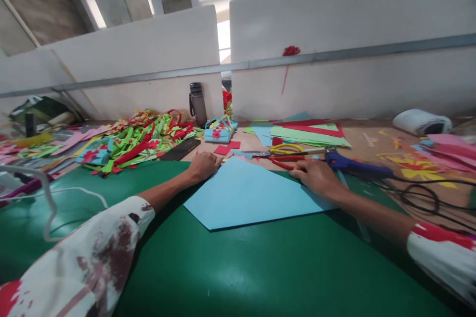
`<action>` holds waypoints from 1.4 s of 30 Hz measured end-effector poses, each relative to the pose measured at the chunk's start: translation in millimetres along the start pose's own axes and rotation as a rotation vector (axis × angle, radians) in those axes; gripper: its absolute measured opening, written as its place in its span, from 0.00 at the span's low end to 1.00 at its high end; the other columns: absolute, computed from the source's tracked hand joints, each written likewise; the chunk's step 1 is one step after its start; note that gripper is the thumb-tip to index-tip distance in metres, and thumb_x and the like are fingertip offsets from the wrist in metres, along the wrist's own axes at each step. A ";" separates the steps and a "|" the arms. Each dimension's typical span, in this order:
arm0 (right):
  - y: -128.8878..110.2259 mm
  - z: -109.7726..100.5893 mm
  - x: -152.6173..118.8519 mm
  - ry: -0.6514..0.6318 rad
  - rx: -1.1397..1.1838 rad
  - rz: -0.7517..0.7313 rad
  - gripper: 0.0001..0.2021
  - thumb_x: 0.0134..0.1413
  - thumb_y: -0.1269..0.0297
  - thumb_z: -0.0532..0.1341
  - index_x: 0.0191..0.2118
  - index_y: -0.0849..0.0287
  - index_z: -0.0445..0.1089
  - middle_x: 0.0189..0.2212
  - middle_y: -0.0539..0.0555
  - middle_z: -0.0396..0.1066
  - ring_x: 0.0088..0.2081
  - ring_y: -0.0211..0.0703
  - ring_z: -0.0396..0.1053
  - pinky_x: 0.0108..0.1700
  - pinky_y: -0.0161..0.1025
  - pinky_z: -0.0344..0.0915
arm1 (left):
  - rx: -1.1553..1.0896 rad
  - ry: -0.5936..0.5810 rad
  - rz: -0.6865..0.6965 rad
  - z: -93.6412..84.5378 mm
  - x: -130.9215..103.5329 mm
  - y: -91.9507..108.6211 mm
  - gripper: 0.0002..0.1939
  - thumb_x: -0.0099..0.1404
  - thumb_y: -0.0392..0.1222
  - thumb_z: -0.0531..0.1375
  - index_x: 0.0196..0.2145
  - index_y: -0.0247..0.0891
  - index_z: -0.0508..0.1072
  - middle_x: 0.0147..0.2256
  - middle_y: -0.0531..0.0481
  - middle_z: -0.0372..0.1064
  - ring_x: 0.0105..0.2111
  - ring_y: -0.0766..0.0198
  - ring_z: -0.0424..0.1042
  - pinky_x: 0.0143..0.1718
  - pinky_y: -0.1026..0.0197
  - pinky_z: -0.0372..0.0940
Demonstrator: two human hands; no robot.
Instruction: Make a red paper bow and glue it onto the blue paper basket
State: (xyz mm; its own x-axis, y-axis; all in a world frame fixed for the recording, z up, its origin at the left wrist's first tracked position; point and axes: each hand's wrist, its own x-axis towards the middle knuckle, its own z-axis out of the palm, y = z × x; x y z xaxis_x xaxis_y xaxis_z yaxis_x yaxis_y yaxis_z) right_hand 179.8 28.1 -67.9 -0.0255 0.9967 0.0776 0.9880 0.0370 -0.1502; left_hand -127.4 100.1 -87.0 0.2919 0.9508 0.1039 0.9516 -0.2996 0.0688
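A light blue sheet (249,195) lies on the green table surface (238,262) in front of me. At its upper left edge rests my left hand (204,166), its fingers curled together at the paper's border. My right hand (316,176) is at the sheet's upper right edge, with thumb and fingers drawn together; whether they pinch the paper is too small to tell. Just beyond the sheet lie yellow-handled scissors (286,149) and red-handled pliers (284,160). A blue glue gun (357,166) sits beside my right hand.
Behind my left hand are a black phone (181,150), a heap of green and red scraps (148,133), a small blue bag (217,133) and a bottle (198,104). Green sheets (308,134) lie at the back, black cables (420,198) at right, a white cable (85,190) at left.
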 end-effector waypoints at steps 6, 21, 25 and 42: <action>3.5 -0.4 4.1 -0.016 -0.036 0.025 0.12 0.61 0.60 0.58 0.46 0.62 0.69 0.43 0.54 0.71 0.40 0.44 0.71 0.42 0.46 0.69 | 0.068 0.006 -0.011 -1.0 6.9 7.1 0.16 0.67 0.45 0.57 0.50 0.36 0.67 0.49 0.44 0.66 0.44 0.57 0.70 0.43 0.50 0.68; -40.5 -6.5 -44.9 0.021 -0.136 -0.140 0.14 0.60 0.62 0.59 0.50 0.61 0.67 0.51 0.58 0.66 0.50 0.49 0.66 0.50 0.53 0.65 | 0.168 0.252 0.170 -14.2 -5.3 19.1 0.16 0.67 0.45 0.50 0.35 0.34 0.73 0.40 0.37 0.71 0.44 0.48 0.69 0.39 0.54 0.62; -56.5 -5.7 -76.6 -0.120 -0.031 -0.279 0.11 0.62 0.66 0.56 0.46 0.65 0.69 0.50 0.61 0.68 0.52 0.50 0.66 0.53 0.49 0.61 | 0.146 0.291 0.184 -35.4 -10.8 31.8 0.17 0.67 0.39 0.46 0.36 0.32 0.74 0.40 0.34 0.71 0.43 0.45 0.70 0.38 0.50 0.64; -12.7 -12.1 -113.6 -0.355 0.117 -0.119 0.40 0.62 0.49 0.50 0.66 0.78 0.38 0.66 0.73 0.28 0.67 0.60 0.29 0.64 0.57 0.39 | -0.110 -0.300 0.881 -10.0 -106.9 108.6 0.38 0.67 0.62 0.46 0.67 0.47 0.33 0.67 0.45 0.25 0.66 0.46 0.29 0.62 0.35 0.36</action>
State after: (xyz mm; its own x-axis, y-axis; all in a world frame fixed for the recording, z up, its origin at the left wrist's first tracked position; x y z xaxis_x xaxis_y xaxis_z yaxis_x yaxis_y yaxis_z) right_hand 172.0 -86.4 -63.0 -0.2102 0.9474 -0.2411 0.9514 0.1416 -0.2733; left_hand -56.2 -34.9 -80.7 0.9306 0.3533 -0.0956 0.3653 -0.9129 0.1822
